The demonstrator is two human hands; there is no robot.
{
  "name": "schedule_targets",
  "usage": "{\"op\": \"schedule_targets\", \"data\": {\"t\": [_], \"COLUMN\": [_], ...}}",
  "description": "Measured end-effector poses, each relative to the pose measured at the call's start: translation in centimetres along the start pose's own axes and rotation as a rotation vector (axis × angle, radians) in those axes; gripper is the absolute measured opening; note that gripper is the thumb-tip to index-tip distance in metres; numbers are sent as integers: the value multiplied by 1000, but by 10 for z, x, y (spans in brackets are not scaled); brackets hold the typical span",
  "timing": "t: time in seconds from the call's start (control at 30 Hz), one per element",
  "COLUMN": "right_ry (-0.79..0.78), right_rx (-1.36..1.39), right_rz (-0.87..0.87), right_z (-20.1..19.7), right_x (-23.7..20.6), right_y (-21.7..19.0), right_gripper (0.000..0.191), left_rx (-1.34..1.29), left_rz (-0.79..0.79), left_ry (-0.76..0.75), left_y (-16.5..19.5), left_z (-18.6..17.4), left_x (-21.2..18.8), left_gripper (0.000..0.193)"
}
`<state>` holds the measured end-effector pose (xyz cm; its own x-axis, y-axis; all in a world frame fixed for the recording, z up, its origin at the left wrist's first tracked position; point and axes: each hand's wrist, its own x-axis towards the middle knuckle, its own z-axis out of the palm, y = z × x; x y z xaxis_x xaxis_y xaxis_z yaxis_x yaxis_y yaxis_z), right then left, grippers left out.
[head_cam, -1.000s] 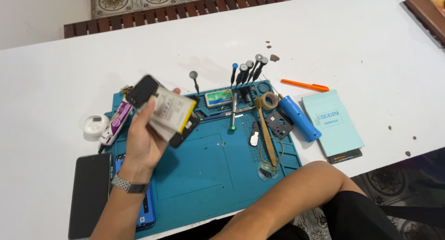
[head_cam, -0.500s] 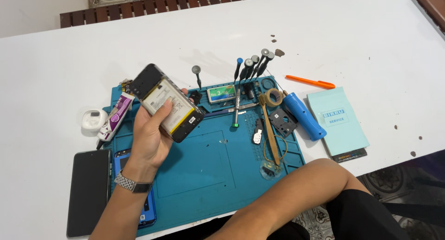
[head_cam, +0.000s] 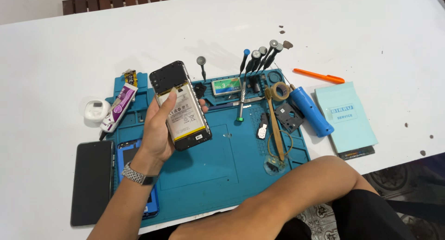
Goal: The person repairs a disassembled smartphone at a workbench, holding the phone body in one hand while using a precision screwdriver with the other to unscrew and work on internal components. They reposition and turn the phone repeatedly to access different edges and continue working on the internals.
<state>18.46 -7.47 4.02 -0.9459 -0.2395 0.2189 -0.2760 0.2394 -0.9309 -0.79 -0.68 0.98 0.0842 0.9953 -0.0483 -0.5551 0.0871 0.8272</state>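
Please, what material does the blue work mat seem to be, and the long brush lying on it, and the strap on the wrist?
The blue work mat looks like soft silicone or rubber: matte, with moulded compartments. The long brush seems bamboo or wood, by its pale tan colour; its grain is too small to tell. The wrist strap under the left hand looks like metal: silvery, shiny links.

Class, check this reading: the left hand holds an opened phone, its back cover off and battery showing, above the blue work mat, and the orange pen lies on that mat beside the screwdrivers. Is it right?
Not quite. The orange pen lies on the white table, off the blue work mat, as the head view shows. The rest stands: the left hand holds the opened phone, battery showing, above the mat.
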Motion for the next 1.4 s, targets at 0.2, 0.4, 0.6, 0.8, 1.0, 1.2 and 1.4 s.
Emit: {"op": "schedule_targets", "data": {"t": [0.2,0.4,0.6,0.8,1.0,1.2,1.4], "right_ry": [-63,118,311,694,873,921,1019], "right_rx": [-272,-459,-573,-462,-307,-301,-158], "right_rz": [166,479,485,378,516,468,562], "right_z": [-35,-53,-63,-69,-69,-67,-70], "right_x": [-11,-27,-56,-83,-94,-99,-99], "right_y": [-45,-52,-1,40,52,54,55], "right_gripper": [34,37,30,19,21,20,26], "left_rx": [-117,-362,-505,-264,-264,-207,116], "left_rz": [67,25,-95,1,-1,-15,-168], "left_ry": [-88,-51,-165,18,-2,-72,-74], "left_y": [-6,-9,-15,-21,-21,-21,-11], "left_z": [6,-3,-20,-17,-12,-14,-14], "left_x": [2,4,5,5,2,5,5], "left_gripper": [53,57,51,69,76,76,66]}}
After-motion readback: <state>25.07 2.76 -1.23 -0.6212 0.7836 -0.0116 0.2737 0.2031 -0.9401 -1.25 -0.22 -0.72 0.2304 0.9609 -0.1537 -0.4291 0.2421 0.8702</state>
